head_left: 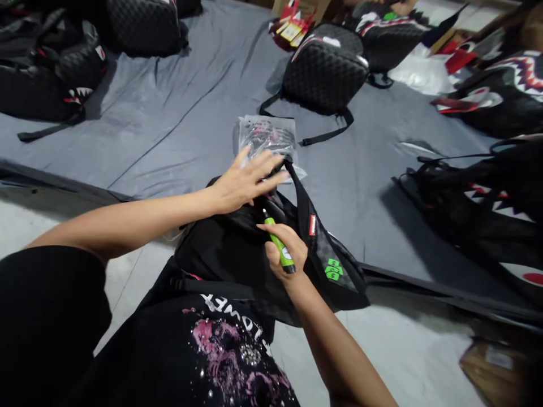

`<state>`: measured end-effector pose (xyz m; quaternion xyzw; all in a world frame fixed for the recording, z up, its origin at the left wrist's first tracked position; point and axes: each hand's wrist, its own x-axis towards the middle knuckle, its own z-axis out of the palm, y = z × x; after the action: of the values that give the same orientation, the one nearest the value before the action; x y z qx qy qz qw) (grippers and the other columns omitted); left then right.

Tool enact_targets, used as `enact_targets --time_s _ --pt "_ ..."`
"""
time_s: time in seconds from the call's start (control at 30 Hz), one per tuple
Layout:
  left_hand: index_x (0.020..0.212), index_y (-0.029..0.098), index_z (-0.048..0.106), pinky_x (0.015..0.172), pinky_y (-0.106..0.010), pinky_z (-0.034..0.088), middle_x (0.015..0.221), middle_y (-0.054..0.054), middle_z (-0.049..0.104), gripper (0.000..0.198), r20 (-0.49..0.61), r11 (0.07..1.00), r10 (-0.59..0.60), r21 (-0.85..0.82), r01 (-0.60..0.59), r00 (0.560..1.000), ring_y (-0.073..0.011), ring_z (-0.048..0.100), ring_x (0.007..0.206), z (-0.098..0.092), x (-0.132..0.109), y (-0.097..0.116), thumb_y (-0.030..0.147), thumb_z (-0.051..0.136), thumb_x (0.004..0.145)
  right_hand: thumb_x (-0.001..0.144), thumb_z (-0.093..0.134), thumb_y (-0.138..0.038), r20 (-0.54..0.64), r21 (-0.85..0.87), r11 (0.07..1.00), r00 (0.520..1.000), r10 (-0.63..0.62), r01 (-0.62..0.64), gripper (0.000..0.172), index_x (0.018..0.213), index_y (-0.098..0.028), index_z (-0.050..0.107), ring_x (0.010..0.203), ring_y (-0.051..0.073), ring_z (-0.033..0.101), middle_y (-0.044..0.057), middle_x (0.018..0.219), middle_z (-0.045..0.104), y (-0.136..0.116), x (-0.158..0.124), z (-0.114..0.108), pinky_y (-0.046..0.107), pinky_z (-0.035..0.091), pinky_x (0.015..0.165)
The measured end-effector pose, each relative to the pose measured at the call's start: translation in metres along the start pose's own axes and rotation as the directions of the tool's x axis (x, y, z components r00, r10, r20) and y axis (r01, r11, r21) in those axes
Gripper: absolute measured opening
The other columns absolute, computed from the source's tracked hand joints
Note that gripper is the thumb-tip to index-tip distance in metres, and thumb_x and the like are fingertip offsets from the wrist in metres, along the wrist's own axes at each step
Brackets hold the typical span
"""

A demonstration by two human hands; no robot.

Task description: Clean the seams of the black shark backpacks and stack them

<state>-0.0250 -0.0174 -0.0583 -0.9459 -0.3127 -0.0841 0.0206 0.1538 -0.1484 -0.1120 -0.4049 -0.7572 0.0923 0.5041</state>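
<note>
A black backpack [224, 243] lies at the table's near edge against my body, with a red label and green dollar-sign patches on its right side. My left hand [246, 181] is spread, slightly blurred, over the backpack's top; whether its palm touches the fabric I cannot tell. In my right hand [294, 246] is a green marker [278, 240] with a black end, its bare tip pointing up toward the dark fabric below my left hand. Just beyond my left fingers lies a clear plastic bag [269, 133] with dark and pink contents.
Grey cloth [169, 113] covers the table. Black checkered backpacks [324, 70] stand farther back, and shark-mouth bags lie left [51, 73] and right [487, 192]. Red and yellow packaging [292, 31] sits at the back. Another person's hand [403, 7] shows at the top. A cardboard box [492, 367] stands lower right.
</note>
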Motion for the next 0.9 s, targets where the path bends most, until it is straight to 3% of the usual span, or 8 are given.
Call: enact_targets --time_s 0.07,0.1,0.2,0.33,0.43,0.57,0.7,0.9 --pt "0.158 0.027 0.019 0.125 -0.057 0.015 0.167 -0.011 0.019 0.086 0.026 0.983 0.186 -0.013 -0.186 0.982 -0.0296 0.016 0.156 -0.003 0.001 0.011 0.017 0.063 0.086 0.096 0.054 -0.028 -0.088 0.093 0.992 0.992 0.094 -0.086 0.030 0.125 -0.024 0.057 0.086 0.024 0.075 0.007 0.097 0.075 0.007 -0.002 0.002 0.041 0.061 0.078" --pt "0.158 0.023 0.018 0.124 -0.056 0.019 0.167 -0.014 0.019 0.089 0.056 0.980 0.197 -0.044 -0.195 0.979 -0.0310 0.018 0.155 -0.004 0.004 0.016 0.019 0.066 0.083 0.095 0.054 -0.028 -0.124 0.146 0.981 0.982 0.146 -0.127 0.034 0.128 -0.024 0.053 0.083 0.023 0.076 0.006 0.099 0.074 0.010 -0.003 0.003 0.039 0.062 0.075" --pt "0.159 0.015 0.012 0.119 -0.062 0.023 0.166 -0.025 0.011 0.116 0.134 0.998 0.030 -0.058 -0.023 0.991 -0.0419 0.016 0.153 0.001 0.020 0.026 0.025 0.083 0.067 0.092 0.060 -0.025 -0.133 0.142 0.973 0.971 0.201 -0.182 0.036 0.127 -0.023 0.051 0.082 0.023 0.076 0.006 0.101 0.074 0.016 -0.008 -0.001 0.037 0.062 0.072" --pt "0.160 0.019 0.009 0.119 -0.067 0.016 0.168 -0.022 0.003 0.126 0.131 0.997 -0.058 0.063 0.050 0.990 -0.0434 0.007 0.154 0.017 0.034 0.030 0.020 0.084 0.059 0.093 0.060 -0.025 0.049 -0.074 0.974 0.975 0.216 -0.212 0.022 0.115 -0.022 0.061 0.090 0.023 0.076 0.007 0.100 0.077 0.023 0.002 -0.022 0.038 0.062 0.082" --pt "0.160 0.022 0.008 0.120 -0.067 0.013 0.168 -0.019 0.003 0.122 0.054 0.997 -0.012 0.070 0.008 0.998 -0.0408 0.004 0.155 0.025 0.031 0.030 0.017 0.080 0.062 0.094 0.060 -0.031 0.232 -0.086 0.969 0.941 0.247 -0.234 0.022 0.113 -0.022 0.066 0.090 0.022 0.075 0.007 0.105 0.077 0.029 0.018 -0.038 0.036 0.061 0.083" --pt "0.160 0.021 0.011 0.119 -0.067 0.015 0.168 -0.020 0.006 0.115 0.033 0.999 0.027 -0.022 -0.027 0.999 -0.0409 0.006 0.155 0.029 0.024 0.029 0.016 0.078 0.066 0.094 0.062 -0.029 0.365 -0.064 0.978 0.907 0.209 -0.199 0.021 0.111 -0.021 0.071 0.088 0.021 0.074 0.005 0.103 0.078 0.031 0.033 -0.051 0.036 0.059 0.083" --pt "0.159 0.021 0.018 0.117 -0.064 0.023 0.167 -0.019 0.010 0.099 0.059 0.995 -0.001 -0.096 0.007 0.998 -0.0391 0.009 0.155 0.031 0.021 0.030 0.016 0.072 0.077 0.093 0.060 -0.022 0.502 -0.040 0.964 0.829 0.246 -0.261 0.024 0.113 -0.021 0.072 0.096 0.020 0.074 0.005 0.109 0.077 0.034 0.043 -0.059 0.035 0.059 0.089" --pt "0.159 0.026 0.015 0.120 -0.066 0.016 0.169 -0.014 0.010 0.095 0.017 0.991 -0.084 -0.104 0.085 0.996 -0.0375 0.008 0.155 0.027 0.019 0.032 0.018 0.071 0.083 0.094 0.061 -0.024 0.644 -0.032 0.946 0.718 0.266 -0.321 0.026 0.117 -0.019 0.072 0.105 0.020 0.072 0.006 0.115 0.075 0.040 0.057 -0.065 0.034 0.059 0.095"
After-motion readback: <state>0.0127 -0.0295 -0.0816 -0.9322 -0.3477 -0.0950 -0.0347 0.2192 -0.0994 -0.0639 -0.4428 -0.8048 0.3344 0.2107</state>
